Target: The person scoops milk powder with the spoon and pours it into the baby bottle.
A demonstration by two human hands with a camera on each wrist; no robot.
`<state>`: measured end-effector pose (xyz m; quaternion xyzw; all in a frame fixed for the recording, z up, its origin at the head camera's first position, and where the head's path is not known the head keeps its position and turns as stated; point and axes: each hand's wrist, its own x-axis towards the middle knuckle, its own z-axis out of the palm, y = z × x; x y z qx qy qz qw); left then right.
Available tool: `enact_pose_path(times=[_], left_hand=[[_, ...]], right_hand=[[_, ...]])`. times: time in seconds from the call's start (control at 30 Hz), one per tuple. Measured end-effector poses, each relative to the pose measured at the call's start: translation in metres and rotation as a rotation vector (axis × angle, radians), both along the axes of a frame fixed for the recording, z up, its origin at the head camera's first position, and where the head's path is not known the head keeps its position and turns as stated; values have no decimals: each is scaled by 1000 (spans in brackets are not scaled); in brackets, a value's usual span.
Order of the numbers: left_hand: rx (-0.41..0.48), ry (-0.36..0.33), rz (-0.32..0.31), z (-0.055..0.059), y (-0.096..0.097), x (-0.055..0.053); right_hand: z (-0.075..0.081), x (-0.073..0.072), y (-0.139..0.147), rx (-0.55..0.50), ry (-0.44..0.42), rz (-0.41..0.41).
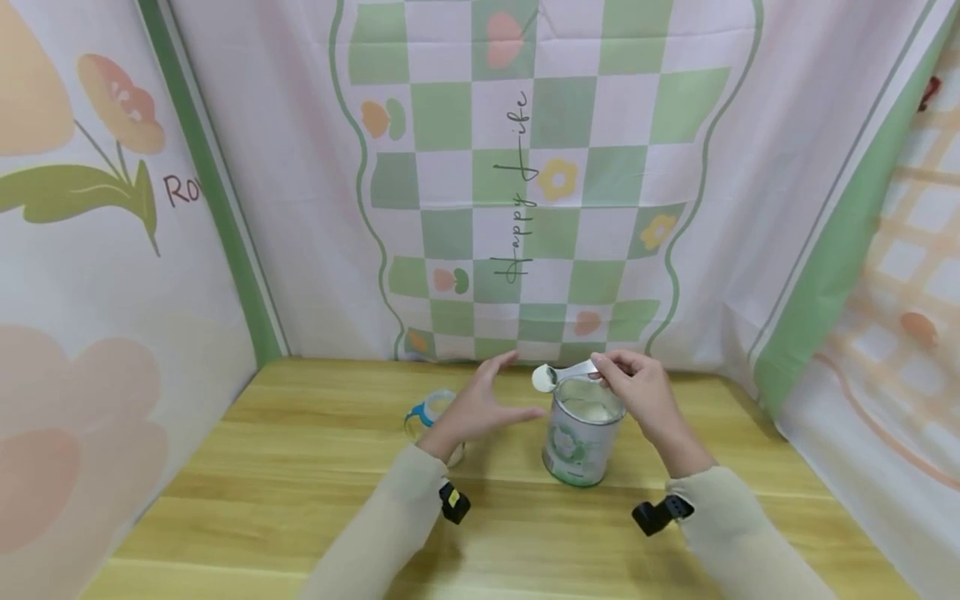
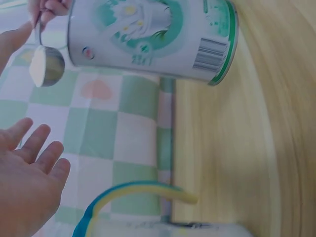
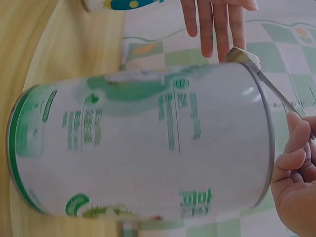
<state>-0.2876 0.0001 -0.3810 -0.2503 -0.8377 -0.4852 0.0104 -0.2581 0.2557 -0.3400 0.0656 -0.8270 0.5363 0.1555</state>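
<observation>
Head view, scoop (image 1: pixel 552 377) near can's open rim (image 1: pixel 587 422)

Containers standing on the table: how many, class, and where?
2: the can, near the right hand; the blue-trimmed bottle, partly hidden by the left hand. More may be hidden.

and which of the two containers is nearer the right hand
The white-and-green tin: it stands just beside the right hand. The blue-trimmed, handled bottle is farther off, partly hidden by the left hand in the head view.
</observation>
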Motion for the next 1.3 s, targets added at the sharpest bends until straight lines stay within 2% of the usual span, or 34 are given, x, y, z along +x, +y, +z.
enact_pose_path(times=[0.27,0.53,0.73,0.97,1.1,1.3], left_hand=[[1,19,7,9,-23,3],[15,39,47,10,-48,4],[33,15,68,5,-66,4],[70,-18,82,-2,-87,6],[66,-24,81,-7,-98,7],[56,-72,102,-17,-109,10]], right_hand=[[-2,-9,-16,-13,25,40],[1,-13,-36,3,7,64],[1,-17,-52,-54,-6,105],[0,-19,-71,-52,10,135],[-2,-20,-81,-74,0,143],[-6,-21,-92,-73,10,174]])
